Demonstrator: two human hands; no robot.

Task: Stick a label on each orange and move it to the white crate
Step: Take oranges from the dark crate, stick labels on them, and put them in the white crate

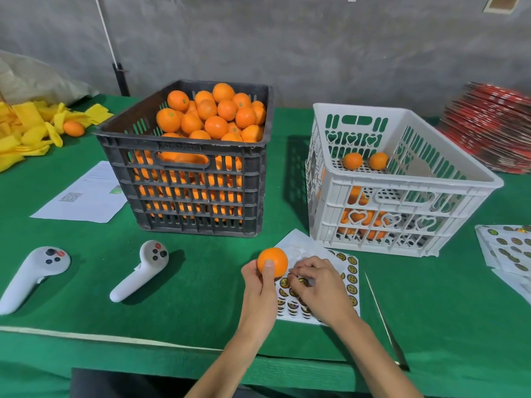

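Just in front of the white crate (402,179), the left hand (260,285) grips a round orange (272,261), with no long axis to tell. Beside it, the right hand (319,285) curls its fingers, pinching a label (302,281) over the sticker sheet (349,278).

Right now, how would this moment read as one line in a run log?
step: peel label | left hand: holds orange | right hand: pinches label on sticker sheet | white crate: few oranges inside
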